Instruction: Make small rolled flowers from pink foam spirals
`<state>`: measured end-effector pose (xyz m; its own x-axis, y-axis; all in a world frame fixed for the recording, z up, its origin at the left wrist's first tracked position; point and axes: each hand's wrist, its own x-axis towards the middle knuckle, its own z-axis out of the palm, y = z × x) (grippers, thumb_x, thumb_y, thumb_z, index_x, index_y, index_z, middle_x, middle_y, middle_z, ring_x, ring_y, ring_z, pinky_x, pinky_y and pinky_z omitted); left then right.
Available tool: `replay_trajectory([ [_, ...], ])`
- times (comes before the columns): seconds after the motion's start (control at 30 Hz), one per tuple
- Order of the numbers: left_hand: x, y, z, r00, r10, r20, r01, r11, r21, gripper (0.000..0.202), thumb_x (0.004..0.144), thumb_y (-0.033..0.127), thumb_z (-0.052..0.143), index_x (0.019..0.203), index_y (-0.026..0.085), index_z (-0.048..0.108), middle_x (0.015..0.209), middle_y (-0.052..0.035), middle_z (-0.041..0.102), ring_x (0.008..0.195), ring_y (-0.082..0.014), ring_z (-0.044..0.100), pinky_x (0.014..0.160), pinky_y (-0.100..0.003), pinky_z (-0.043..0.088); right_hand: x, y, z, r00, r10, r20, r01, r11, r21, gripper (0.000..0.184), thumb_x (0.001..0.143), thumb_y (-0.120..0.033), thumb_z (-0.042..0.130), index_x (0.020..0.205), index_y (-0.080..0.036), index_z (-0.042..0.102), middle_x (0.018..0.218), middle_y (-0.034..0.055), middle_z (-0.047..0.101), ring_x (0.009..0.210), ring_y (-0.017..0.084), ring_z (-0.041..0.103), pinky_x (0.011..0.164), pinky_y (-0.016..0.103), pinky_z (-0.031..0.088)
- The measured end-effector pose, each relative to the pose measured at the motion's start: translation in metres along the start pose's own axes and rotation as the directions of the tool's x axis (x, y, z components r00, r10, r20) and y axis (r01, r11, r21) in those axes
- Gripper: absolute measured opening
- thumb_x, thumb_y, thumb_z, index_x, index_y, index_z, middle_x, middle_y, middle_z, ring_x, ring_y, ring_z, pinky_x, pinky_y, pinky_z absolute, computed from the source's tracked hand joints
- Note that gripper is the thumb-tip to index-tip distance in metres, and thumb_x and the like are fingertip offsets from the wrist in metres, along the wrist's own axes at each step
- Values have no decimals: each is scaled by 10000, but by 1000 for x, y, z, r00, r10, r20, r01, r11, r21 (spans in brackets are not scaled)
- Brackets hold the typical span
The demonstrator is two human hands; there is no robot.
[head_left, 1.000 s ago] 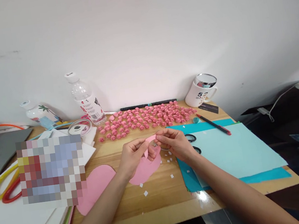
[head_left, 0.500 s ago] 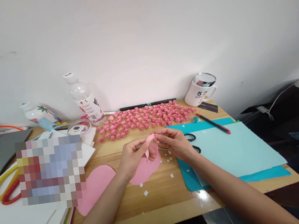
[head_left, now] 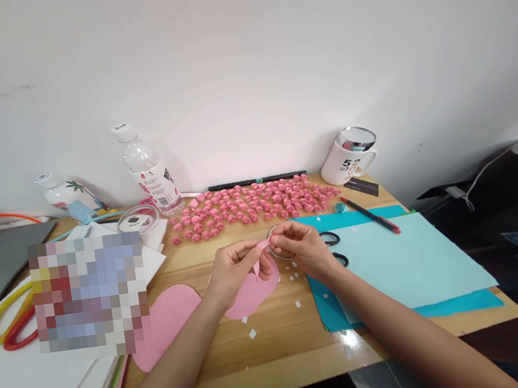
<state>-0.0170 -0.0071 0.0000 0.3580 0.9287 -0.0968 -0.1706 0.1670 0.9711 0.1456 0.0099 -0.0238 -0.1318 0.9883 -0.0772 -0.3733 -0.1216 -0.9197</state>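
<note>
Between my two hands stretches a narrow pink paper strip [head_left: 262,245], curled at its right end. My left hand [head_left: 233,270] pinches it with thumb and fingers, and its loose tail hangs below. The fingertips of my right hand [head_left: 297,246] are closed on the curled end. Under my hands a pink paper shape [head_left: 248,296] with a curved edge lies on the wooden table [head_left: 224,364]. Another rounded pink paper piece [head_left: 168,320] lies left of it, partly behind my left forearm. Many small rolled pink paper roses [head_left: 251,204] spread out behind my hands.
Black-handled scissors [head_left: 330,237] and light blue sheets [head_left: 406,263] lie right of my hands, with a pen [head_left: 371,214] above. A mug [head_left: 347,157] and a water bottle [head_left: 151,170] stand by the wall. White paper bits [head_left: 252,334] are scattered about; yellow-and-red-handled scissors [head_left: 16,328] lie left.
The strip's arch between my hands has become shorter and flatter, its right end drawn into my right fingertips. Both hands stay in nearly the same place.
</note>
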Motion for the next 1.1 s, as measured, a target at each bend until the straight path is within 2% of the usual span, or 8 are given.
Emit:
replay_trajectory([
  [0.2, 0, 2, 1, 1000, 5, -21, -5, 1000, 7, 241, 798, 308, 558, 898, 109, 649, 607, -18, 590, 513, -113, 543, 512, -249, 429, 3, 1, -2, 999, 34, -42, -33, 999, 8, 194, 621, -312, 751, 748, -180, 687, 671, 26, 667, 603, 112, 594, 571, 239, 458],
  [0.4, 0, 3, 1, 1000, 18, -19, -18, 1000, 11, 225, 809, 297, 545, 908, 125, 652, 595, -7, 583, 505, -109, 540, 505, -247, 418, 2, 0, -2, 997, 67, -25, -66, 997, 41, 211, 613, -267, 761, 793, -184, 688, 711, 29, 685, 622, 115, 618, 587, 235, 471],
  [0.53, 0, 1, 1, 1000, 5, -11, -5, 999, 36, 200, 820, 280, 528, 833, 122, 650, 600, -13, 590, 502, -104, 544, 500, -240, 407, 1, 1, -2, 999, 52, 0, -52, 998, 47, 193, 626, -247, 753, 782, -180, 660, 659, 13, 664, 581, 107, 597, 534, 224, 436],
  [0.67, 0, -1, 1, 1000, 15, -4, -15, 999, 45, 188, 814, 279, 536, 842, 131, 648, 598, -14, 602, 502, -109, 551, 490, -238, 408, 0, 1, -1, 999, 35, 29, -36, 999, 27, 163, 625, -234, 753, 697, -168, 622, 588, -6, 623, 531, 89, 549, 480, 204, 365],
  [0.9, 0, -2, 0, 1000, 9, 1, -9, 999, 41, 207, 811, 313, 541, 838, 136, 645, 616, -19, 610, 516, -116, 560, 483, -237, 416, 1, 1, 1, 999, 32, -3, -32, 999, 28, 169, 621, -265, 753, 691, -155, 647, 517, -16, 588, 436, 56, 438, 425, 198, 286],
  [1.1, -1, 3, 1, 1000, 4, -26, -3, 999, 43, 244, 784, 334, 574, 886, 127, 653, 611, -21, 598, 511, -120, 554, 473, -237, 419, 2, 0, -1, 996, 91, 10, -92, 995, 43, 196, 625, -283, 750, 771, -175, 679, 669, 23, 667, 584, 97, 579, 515, 203, 413],
])
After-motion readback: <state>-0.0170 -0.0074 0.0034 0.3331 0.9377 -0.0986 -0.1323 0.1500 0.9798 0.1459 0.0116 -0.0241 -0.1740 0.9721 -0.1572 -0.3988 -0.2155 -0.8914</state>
